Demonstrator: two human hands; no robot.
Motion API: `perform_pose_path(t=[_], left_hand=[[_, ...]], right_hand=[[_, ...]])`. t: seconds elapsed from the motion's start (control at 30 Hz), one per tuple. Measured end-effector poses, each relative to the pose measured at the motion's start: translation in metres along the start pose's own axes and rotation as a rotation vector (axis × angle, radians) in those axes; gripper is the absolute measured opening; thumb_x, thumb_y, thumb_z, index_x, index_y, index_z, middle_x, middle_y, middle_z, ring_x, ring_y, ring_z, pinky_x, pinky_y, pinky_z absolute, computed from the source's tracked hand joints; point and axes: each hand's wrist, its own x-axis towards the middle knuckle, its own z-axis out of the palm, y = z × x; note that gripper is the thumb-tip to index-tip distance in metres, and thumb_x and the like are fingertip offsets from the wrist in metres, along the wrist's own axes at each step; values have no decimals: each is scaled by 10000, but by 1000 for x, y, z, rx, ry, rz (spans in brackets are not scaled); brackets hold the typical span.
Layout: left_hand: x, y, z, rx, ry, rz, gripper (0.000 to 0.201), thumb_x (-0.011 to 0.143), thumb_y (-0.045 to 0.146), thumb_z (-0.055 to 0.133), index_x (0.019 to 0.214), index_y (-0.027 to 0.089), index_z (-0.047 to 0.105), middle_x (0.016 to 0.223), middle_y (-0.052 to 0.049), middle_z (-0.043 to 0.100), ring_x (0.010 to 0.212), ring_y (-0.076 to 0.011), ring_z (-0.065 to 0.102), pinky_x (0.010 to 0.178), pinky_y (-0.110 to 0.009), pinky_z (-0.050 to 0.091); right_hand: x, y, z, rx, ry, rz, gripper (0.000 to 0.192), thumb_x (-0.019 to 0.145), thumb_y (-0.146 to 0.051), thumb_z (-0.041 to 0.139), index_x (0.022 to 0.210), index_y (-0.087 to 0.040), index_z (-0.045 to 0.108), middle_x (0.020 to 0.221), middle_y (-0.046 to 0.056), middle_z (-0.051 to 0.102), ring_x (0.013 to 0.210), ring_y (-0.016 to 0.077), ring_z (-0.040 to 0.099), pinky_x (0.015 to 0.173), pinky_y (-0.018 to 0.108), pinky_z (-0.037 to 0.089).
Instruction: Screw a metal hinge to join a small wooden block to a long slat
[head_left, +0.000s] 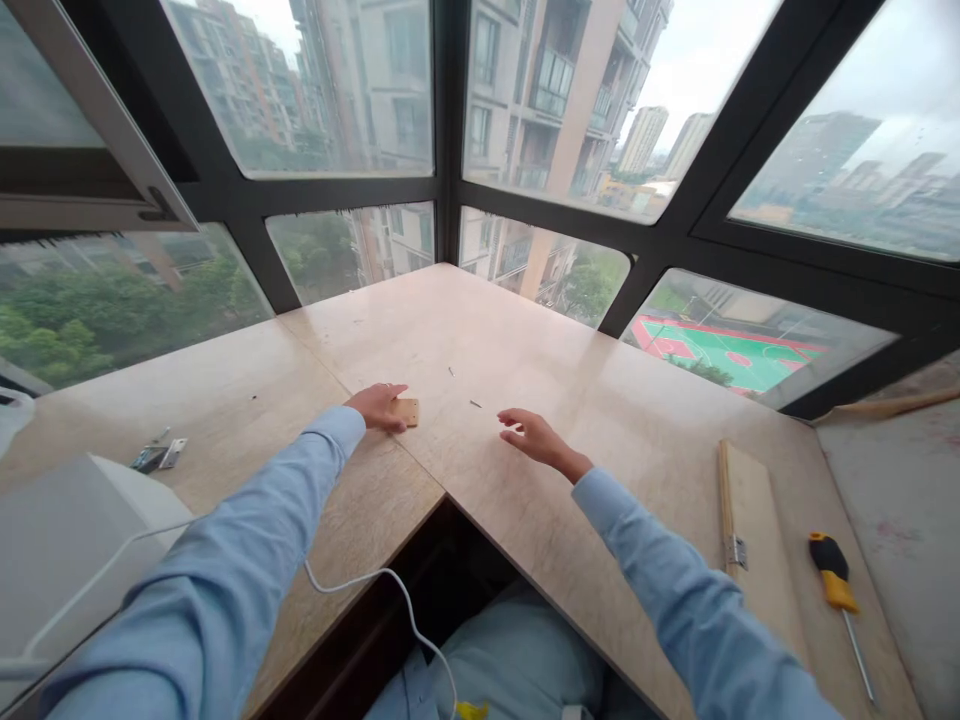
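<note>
A small tan wooden block (407,411) with dark holes is between the thumb and fingers of my left hand (381,406), at the counter's surface. My right hand (534,436) hovers over the stone counter, its thumb and fingers apart and nothing between them. Just left of those fingertips lies a screw (475,404). A second thin screw (451,371) rests a little farther back, between the two hands.
On the right are a wooden board (761,530) with a metal hinge (736,552) and a yellow-black screwdriver (832,575). Metal hinge pieces (160,453) lie left, near a white box (105,520). A white cable (360,578) crosses the counter's front gap. Windows border the back.
</note>
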Motion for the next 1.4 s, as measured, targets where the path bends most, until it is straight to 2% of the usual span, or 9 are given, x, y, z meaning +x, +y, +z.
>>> perform_pose_path(t=[0.13, 0.3, 0.47, 0.63, 0.83, 1.07, 1.17, 1.27, 1.4], left_hand=[[-7, 10, 2, -111, 157, -44, 927, 574, 599, 751, 1325, 98, 537, 1168, -171, 579, 1107, -334, 567, 980, -391, 430], [-13, 47, 12, -317, 360, -63, 747, 599, 604, 764, 1175, 155, 602, 1103, -114, 554, 1087, -291, 546, 988, -394, 436], [-20, 81, 28, -391, 358, -28, 692, 601, 533, 800, 1145, 161, 590, 1089, -103, 553, 1055, -281, 563, 964, -401, 456], [-27, 118, 42, -402, 323, 43, 672, 656, 521, 781, 1187, 171, 565, 1103, -110, 566, 1045, -291, 577, 951, -421, 469], [-12, 187, 61, -320, 226, 226, 665, 715, 482, 752, 1252, 163, 524, 1167, -146, 546, 1061, -312, 581, 946, -443, 469], [22, 292, 85, -348, 76, 496, 631, 690, 464, 778, 1200, 166, 554, 1114, -123, 555, 992, -285, 599, 884, -412, 493], [30, 338, 98, -360, 26, 600, 651, 687, 448, 783, 1219, 158, 546, 1129, -130, 562, 1010, -289, 595, 902, -414, 487], [36, 377, 111, -384, -31, 665, 723, 678, 435, 793, 1274, 142, 506, 1181, -149, 560, 1066, -304, 584, 941, -422, 471], [41, 415, 124, -350, -103, 719, 678, 670, 408, 798, 1236, 147, 530, 1167, -147, 568, 1045, -302, 594, 904, -411, 482]], right_hand=[[41, -11, 25, -52, 10, 65, 344, 855, -168, 623, 1198, -171, 601, 1157, 109, 657, 973, 181, 651, 886, 334, 514], [73, -18, 43, -159, 29, 163, 264, 874, -183, 581, 1128, -127, 628, 1144, 168, 607, 1063, 254, 593, 909, 374, 470], [84, -18, 45, -193, 11, 171, 155, 875, -142, 544, 978, -146, 659, 1065, 152, 604, 1068, 263, 569, 894, 363, 452], [69, -8, 36, -116, 25, 108, 230, 856, -101, 562, 1069, -128, 643, 1037, 125, 624, 993, 214, 580, 915, 349, 451], [4, 18, -3, 3, 71, 50, 298, 811, -39, 576, 1073, -153, 659, 1051, 83, 656, 871, 145, 629, 814, 295, 505], [-121, 58, -88, -5, 243, 220, 190, 861, -137, 571, 1017, -165, 675, 1004, 73, 704, 850, 149, 661, 699, 262, 535], [-181, 73, -126, -73, 297, 337, 196, 865, -170, 581, 1035, -164, 677, 1024, 87, 701, 866, 168, 657, 770, 316, 542], [-232, 83, -155, -154, 307, 444, 276, 784, -196, 695, 1059, -172, 683, 1080, 112, 677, 1011, 234, 632, 941, 430, 490], [-272, 92, -164, -239, 202, 535, 440, 744, -276, 764, 1157, -164, 664, 1187, 149, 623, 1174, 289, 562, 1035, 474, 424]])
